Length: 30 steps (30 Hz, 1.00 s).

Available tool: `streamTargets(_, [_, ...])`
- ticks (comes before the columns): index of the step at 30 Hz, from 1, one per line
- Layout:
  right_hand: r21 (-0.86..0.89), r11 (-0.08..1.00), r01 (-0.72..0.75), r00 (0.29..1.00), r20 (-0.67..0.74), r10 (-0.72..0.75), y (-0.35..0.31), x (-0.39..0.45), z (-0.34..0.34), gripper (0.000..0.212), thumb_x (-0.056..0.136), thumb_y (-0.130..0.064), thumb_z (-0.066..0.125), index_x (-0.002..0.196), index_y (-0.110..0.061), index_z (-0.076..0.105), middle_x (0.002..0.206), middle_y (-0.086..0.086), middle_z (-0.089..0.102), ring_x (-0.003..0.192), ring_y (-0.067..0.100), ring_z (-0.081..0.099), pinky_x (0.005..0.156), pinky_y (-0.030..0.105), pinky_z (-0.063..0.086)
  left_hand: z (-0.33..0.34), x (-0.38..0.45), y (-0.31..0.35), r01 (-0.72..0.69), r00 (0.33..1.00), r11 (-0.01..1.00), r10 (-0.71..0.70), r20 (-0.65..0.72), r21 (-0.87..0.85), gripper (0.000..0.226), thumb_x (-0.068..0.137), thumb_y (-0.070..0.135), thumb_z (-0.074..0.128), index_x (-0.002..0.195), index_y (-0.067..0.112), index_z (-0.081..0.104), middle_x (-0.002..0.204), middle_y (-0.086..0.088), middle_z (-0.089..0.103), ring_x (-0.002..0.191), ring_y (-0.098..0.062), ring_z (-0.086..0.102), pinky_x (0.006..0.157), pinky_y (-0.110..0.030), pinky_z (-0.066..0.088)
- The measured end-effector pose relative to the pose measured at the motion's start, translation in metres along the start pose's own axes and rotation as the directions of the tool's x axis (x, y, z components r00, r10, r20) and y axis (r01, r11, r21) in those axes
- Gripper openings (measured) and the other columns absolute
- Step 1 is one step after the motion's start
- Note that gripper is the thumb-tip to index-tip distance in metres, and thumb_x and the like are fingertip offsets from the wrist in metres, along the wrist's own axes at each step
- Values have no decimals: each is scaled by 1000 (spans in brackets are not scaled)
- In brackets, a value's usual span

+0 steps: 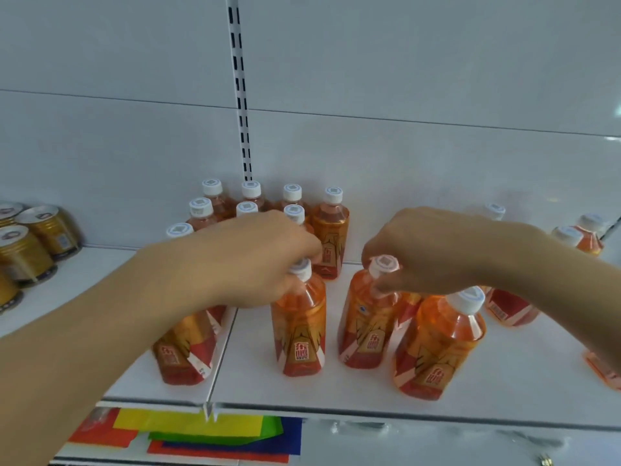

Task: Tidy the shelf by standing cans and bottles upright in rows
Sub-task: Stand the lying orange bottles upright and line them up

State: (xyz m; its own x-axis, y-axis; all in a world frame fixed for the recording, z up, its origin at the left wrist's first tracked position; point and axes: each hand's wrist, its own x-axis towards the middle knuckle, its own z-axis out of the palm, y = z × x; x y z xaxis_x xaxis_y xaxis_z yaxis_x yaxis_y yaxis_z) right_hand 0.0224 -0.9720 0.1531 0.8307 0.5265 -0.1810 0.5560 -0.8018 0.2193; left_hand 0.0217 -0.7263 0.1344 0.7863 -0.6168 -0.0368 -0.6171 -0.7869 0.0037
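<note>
Several orange drink bottles with white caps stand on the white shelf (336, 395). My left hand (255, 260) grips the neck of an upright bottle (299, 331) at the front middle. My right hand (433, 250) pinches the neck of a second upright bottle (364, 327) just to its right. Another bottle (437, 348) stands at the front right, tilted in the wide view. A row block of bottles (331, 230) stands behind against the back wall. One more bottle (184, 351) stands at the front left, partly under my left forearm.
Gold cans (37, 237) stand at the far left of the shelf. More orange bottles (586, 235) sit at the back right, and one (507, 307) is behind my right forearm. Coloured sheets (208, 432) lie on the level below the shelf edge.
</note>
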Motion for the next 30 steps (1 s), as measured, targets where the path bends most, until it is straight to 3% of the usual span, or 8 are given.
streamTargets(6, [37, 999, -15, 998, -55, 17, -29, 19, -6, 35, 97, -59, 62, 121, -34, 68, 105, -12, 68, 97, 11, 61, 89, 40, 56, -16, -5, -46, 8, 1000, 1000, -9, -25, -13, 18, 97, 30, 64, 116, 32, 67, 99, 9, 64, 93, -17, 59, 76, -37, 46])
streamTargets(9, [41, 998, -41, 996, -82, 44, -43, 30, -8, 34, 97, -59, 62, 114, -31, 69, 98, -11, 67, 93, 12, 60, 86, 39, 55, -14, -5, -64, 9, 1000, 1000, -9, -11, -11, 21, 95, 32, 68, 117, 31, 69, 104, 7, 67, 96, -19, 61, 82, -41, 52])
streamTargets(15, [97, 986, -132, 982, -119, 144, -60, 48, -3, 35, 97, -60, 63, 119, -32, 67, 96, -9, 65, 93, 18, 61, 86, 43, 55, -4, -8, -80, -31, 1000, 999, 31, -2, 4, 30, 97, 29, 66, 126, 30, 68, 113, 5, 67, 98, -17, 60, 83, -39, 53])
streamTargets(20, [100, 984, -146, 966, -198, 164, -69, 66, 1, 34, 101, -54, 59, 126, -32, 67, 81, -15, 44, 88, 20, 53, 79, 39, 48, -2, -8, -87, -15, 1000, 1000, 15, -12, 16, 29, 94, 32, 69, 123, 27, 69, 106, 3, 67, 90, -18, 60, 76, -39, 52])
streamTargets(24, [119, 983, -140, 957, -238, 166, -75, 75, 6, 38, 102, -51, 59, 130, -27, 66, 101, -2, 63, 96, 22, 60, 80, 38, 47, 3, -7, -86, -5, 1000, 999, 5, -11, -36, 33, 96, 33, 67, 129, 29, 64, 113, 5, 65, 97, -18, 59, 83, -40, 53])
streamTargets(26, [99, 986, -134, 952, -262, 156, -76, 74, 11, 40, 104, -51, 56, 136, -27, 62, 110, 0, 67, 104, 23, 60, 81, 34, 42, 7, -7, -85, -6, 1000, 999, 5, -7, -50, 35, 97, 36, 64, 131, 30, 61, 103, 11, 59, 94, -17, 57, 83, -42, 53])
streamTargets(28, [103, 988, -116, 957, -256, 139, -76, 68, 15, 53, 103, -58, 53, 148, -29, 53, 117, -2, 64, 110, 22, 57, 82, 31, 36, 12, -6, -85, 2, 1000, 999, -2, -6, -48, 37, 95, 46, 66, 128, 31, 58, 91, 14, 49, 87, -14, 52, 78, -40, 50])
streamTargets(30, [102, 990, -94, 968, -222, 115, -75, 64, 19, 76, 95, -69, 59, 157, -30, 40, 124, -5, 58, 115, 20, 53, 85, 30, 39, 15, -6, -86, 17, 999, 999, -18, -27, -33, 33, 92, 53, 69, 113, 29, 58, 87, 13, 48, 82, -12, 52, 76, -41, 51])
